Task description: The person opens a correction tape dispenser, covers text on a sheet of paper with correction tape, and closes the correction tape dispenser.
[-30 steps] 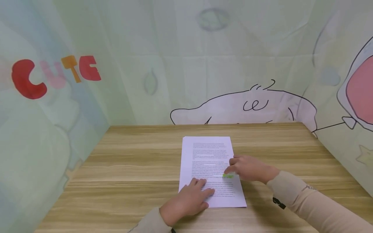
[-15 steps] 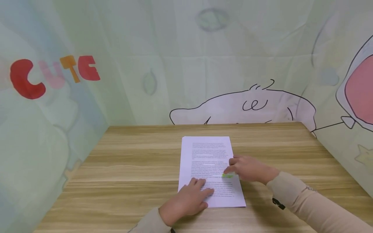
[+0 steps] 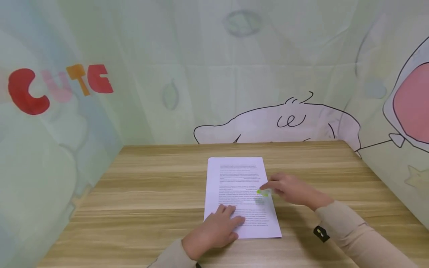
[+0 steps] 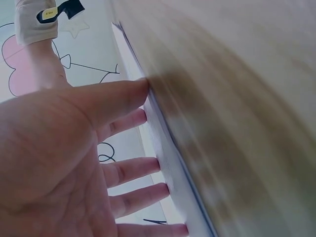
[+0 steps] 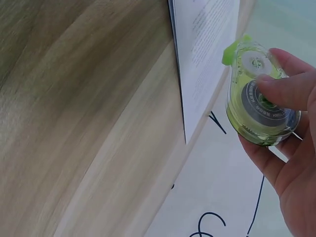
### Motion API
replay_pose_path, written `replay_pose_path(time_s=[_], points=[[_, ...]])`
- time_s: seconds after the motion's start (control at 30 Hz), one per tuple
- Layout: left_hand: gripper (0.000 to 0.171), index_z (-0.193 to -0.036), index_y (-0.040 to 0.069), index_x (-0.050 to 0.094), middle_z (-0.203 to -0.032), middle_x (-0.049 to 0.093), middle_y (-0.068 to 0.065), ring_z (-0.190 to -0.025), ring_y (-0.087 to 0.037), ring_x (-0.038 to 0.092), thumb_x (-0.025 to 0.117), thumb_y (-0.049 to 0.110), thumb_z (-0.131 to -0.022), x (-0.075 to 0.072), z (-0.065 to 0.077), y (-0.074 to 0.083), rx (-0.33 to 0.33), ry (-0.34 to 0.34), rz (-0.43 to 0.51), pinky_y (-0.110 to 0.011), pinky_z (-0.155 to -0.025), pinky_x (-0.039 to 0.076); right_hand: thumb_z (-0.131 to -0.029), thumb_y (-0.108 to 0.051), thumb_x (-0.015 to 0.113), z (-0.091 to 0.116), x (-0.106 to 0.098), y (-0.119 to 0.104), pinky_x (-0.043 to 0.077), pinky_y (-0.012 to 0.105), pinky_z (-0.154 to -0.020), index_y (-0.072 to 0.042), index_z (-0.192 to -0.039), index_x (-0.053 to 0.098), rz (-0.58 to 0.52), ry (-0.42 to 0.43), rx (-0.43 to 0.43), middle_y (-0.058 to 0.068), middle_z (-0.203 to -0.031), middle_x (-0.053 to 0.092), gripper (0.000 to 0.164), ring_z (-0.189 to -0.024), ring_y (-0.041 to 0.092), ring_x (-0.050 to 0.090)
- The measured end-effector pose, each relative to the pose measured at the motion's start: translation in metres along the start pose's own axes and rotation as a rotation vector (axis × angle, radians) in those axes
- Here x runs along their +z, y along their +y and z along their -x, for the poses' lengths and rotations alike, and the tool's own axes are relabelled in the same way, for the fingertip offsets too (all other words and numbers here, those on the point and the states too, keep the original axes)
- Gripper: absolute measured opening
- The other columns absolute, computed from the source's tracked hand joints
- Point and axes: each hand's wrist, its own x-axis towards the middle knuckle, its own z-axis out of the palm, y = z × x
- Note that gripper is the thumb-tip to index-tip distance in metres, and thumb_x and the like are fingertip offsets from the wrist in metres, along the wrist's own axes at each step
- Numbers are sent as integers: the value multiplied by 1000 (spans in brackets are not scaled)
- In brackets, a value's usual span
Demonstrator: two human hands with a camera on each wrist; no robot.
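Observation:
A clear green correction tape is pinched between the thumb and fingers of my right hand. Its bright green tip points left, over the right part of the printed sheet. From these views I cannot tell whether the tip touches the paper. My left hand rests on the lower left part of the sheet, fingers spread. In the left wrist view its fingertips press on the page and its palm is raised. The sheet lies flat, with lines of small text and some blank gaps among them.
The paper lies on a wood-grain table. A pale fabric backdrop with cartoon drawings and coloured letters stands behind the table and along both sides. A small black device hangs under the right sleeve.
My right hand has moved up the page with the correction tape, away from me, after staying nearly still. My left hand keeps its place on the paper. The view has shifted slightly.

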Motion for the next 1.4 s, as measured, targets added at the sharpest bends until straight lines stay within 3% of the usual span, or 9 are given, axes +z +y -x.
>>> replay_pose_path(time_s=[0.37,0.6,0.7,0.8,0.97,1.1,1.2,1.4], points=[[45,-124,34,52,-134,45,-5,-116,-25,44,63,36,-81,1,-3,-1,-6,39,-8,-41,-73,50,-80,1,60,-3,-2,-12,48,22,-67,-26,-110,67,-87,-12,98,-2,-95,66,41,-79,8,54],[44,-124,34,54,-135,45,-6,-119,-26,43,60,43,-82,0,-6,-2,-22,30,34,-43,-79,47,-81,-2,60,-1,7,-19,47,21,-66,-23,-113,65,-212,-37,166,1,-102,65,39,-80,7,54],[41,-122,31,55,-133,45,-7,-118,-27,44,60,42,-82,1,-6,-2,-10,67,59,-42,-81,46,-82,-5,61,0,12,-23,47,21,-67,-21,-114,65,-277,-39,210,3,-103,65,36,-81,7,55],[38,-120,28,56,-128,48,-7,-114,-26,47,58,41,-85,1,-8,-4,8,129,88,-38,-79,47,-83,-8,62,0,14,-27,50,27,-73,-18,-116,64,-345,-40,260,6,-108,65,35,-89,12,59],[31,-109,20,59,-105,56,0,-97,-19,53,61,38,-84,-3,-13,-6,7,313,151,-29,-70,46,-86,-11,60,1,11,-33,49,45,-88,-16,-122,60,-490,-46,349,7,-122,62,36,-108,25,59],[28,-101,17,58,-93,57,4,-87,-14,53,66,34,-81,-9,-15,-9,10,502,167,-26,-68,44,-88,-15,59,0,9,-36,49,41,-83,-17,-124,58,-629,-66,449,8,-123,60,37,-103,25,57],[30,-102,18,58,-95,57,6,-89,-13,53,69,35,-79,-15,-16,-12,56,612,116,-26,-73,45,-89,-21,58,-1,7,-37,46,34,-80,-17,-127,55,-754,-86,534,10,-125,57,39,-99,21,53],[35,-104,18,59,-104,56,2,-103,-17,52,72,36,-76,-21,-19,-18,236,772,-58,-32,-86,45,-89,-29,55,-4,-1,-43,43,32,-84,-10,-128,52,-1046,-118,646,10,-125,55,43,-106,21,51]])
